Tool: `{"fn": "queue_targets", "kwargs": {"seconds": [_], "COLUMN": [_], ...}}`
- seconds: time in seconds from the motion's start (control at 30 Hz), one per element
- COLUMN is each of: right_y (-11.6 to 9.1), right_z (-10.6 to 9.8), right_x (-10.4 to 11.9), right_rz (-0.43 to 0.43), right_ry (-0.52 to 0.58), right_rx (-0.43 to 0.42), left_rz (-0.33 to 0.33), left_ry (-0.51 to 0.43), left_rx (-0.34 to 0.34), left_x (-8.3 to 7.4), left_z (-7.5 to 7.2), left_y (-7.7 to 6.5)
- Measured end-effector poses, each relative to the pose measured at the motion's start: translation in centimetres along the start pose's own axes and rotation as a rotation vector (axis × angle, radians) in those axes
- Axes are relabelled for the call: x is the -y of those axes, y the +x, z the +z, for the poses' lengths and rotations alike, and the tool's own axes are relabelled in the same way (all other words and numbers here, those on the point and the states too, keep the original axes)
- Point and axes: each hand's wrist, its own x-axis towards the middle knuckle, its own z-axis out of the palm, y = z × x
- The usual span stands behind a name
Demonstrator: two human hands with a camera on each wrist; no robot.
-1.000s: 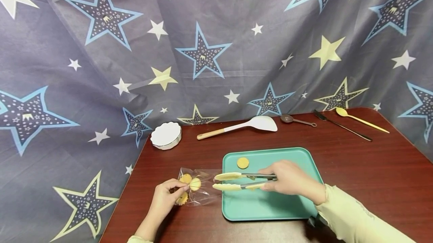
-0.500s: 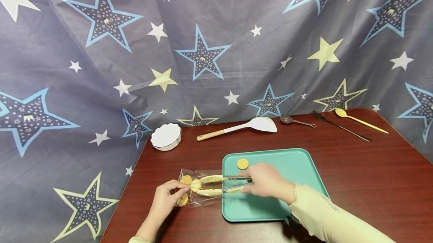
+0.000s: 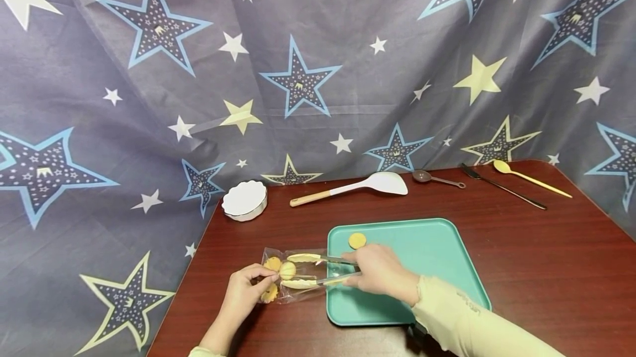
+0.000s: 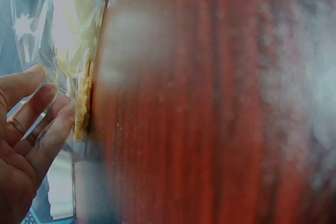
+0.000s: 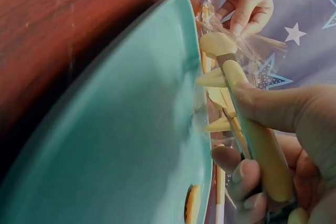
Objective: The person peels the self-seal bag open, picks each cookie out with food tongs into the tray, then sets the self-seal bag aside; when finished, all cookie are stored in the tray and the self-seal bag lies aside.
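Note:
My left hand (image 3: 247, 288) pinches the upper layer of a clear plastic bag (image 3: 293, 297) that lies on the table left of the tray. Several round yellow biscuits (image 3: 271, 264) are in the bag's left part. My right hand (image 3: 382, 271) grips a pair of tongs (image 3: 304, 258) with pale yellow tips and metal arms. The tips reach into the bag, spread apart, on either side of its rightmost biscuit (image 3: 287, 270). In the left wrist view, a biscuit (image 4: 84, 106) stands out at the bag's edge beside the left fingers. The right forearm hides part of the tray.
The green tray (image 3: 422, 241) lies under my right hand, with one biscuit (image 3: 357, 240) at its back left. Along the table's far side are a white fluted dish (image 3: 244, 201), a white turner (image 3: 385, 182), a brown measuring spoon (image 3: 422, 176), a dark slim utensil (image 3: 507, 187) and a yellow spoon (image 3: 503, 166).
My right hand has moved left over the tray, carrying the tongs' tips from the bag's right end in to the biscuits. The left hand has kept its pinch in the same place.

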Motion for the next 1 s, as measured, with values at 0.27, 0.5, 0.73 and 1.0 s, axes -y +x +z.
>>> {"fn": "queue_targets", "kwargs": {"seconds": [0.27, 0.5, 0.73, 1.0], "right_y": [0.3, 0.3, -0.1, -1.3], "right_z": [0.7, 0.7, 0.5, -0.8], "right_x": [0.2, 0.5, 0.1, -1.1], "right_rz": [0.010, 0.018, -0.015, -0.073], "right_ry": [0.011, 0.010, 0.023, 0.045], "right_rx": [0.005, -0.012, -0.029, -0.036], "left_rz": [0.030, 0.031, 0.030, 0.026], "left_ry": [0.020, 0.015, 0.002, 0.011], "left_rx": [0.001, -0.003, -0.005, -0.023], "left_x": [-0.1, -0.1, 0.2, 0.2], "left_z": [-0.2, -0.2, -0.1, 0.0], "left_y": [-0.1, 0.0, 0.0, 0.1]}}
